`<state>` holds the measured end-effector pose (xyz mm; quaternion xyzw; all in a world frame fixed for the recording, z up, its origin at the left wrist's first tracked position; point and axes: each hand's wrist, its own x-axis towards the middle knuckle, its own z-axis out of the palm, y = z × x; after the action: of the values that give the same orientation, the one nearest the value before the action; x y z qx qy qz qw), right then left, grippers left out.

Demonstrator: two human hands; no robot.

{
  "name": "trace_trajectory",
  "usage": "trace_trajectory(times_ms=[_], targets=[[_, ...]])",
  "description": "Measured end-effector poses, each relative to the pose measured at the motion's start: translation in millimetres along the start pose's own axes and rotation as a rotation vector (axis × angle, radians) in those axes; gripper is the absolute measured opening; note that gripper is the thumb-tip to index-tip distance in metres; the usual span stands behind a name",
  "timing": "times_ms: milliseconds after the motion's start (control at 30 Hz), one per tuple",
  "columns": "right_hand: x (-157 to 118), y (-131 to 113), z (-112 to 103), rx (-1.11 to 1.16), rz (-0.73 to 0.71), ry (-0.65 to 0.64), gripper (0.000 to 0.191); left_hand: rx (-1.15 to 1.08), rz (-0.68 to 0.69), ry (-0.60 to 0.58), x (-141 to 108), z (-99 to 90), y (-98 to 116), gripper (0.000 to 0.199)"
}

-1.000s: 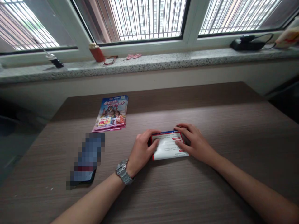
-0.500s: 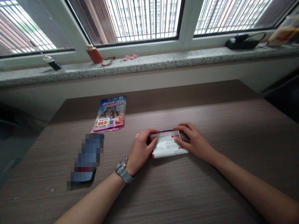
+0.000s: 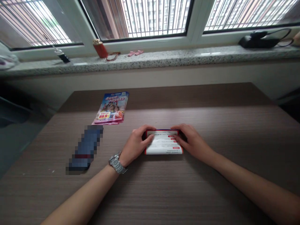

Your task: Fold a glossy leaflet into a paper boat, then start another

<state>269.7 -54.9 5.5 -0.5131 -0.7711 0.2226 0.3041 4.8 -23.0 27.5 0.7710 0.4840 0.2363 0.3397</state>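
Note:
A white leaflet (image 3: 162, 144) with red edges and red labels lies folded near the middle of the brown table (image 3: 150, 190), its printed side up. My left hand (image 3: 135, 143) grips its left side, thumb on top and fingers at the far corner. At the right side my right hand (image 3: 193, 141) holds it the same way, with the thumb on the paper. A thin blue strip shows along the far edge between the two hands. The undersides of the fingers are hidden.
Colourful leaflets (image 3: 112, 107) are stacked at the back left. Nearer lies a phone (image 3: 85, 148), blurred out. On the stone windowsill (image 3: 164, 59) are a red lighter-like object (image 3: 100, 49), pink pieces (image 3: 135, 53), a small black-capped item (image 3: 62, 56) and a black power strip (image 3: 257, 42).
The camera view has shifted a little. The leaflet now sits straighter, its near edge level instead of slanted. Both hands keep their hold on it.

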Motion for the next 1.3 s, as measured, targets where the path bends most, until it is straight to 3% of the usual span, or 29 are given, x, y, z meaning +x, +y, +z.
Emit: trace_trajectory(times_ms=[367,1033,1300], targets=[[5.7,10.5,-4.8,0.015,-0.033,-0.069,0.021,0.095,0.035,0.016,-2.0,2.8,-4.1,0.024],[6.4,8.1,-1.7,-0.008,-0.024,-0.012,0.022,0.1,0.119,0.086,-0.5,9.1,-6.5,0.024],[1.4,7.0,0.5,-0.028,-0.005,0.03,0.024,0.2,0.142,0.103,0.1,10.4,-8.4,0.024]])
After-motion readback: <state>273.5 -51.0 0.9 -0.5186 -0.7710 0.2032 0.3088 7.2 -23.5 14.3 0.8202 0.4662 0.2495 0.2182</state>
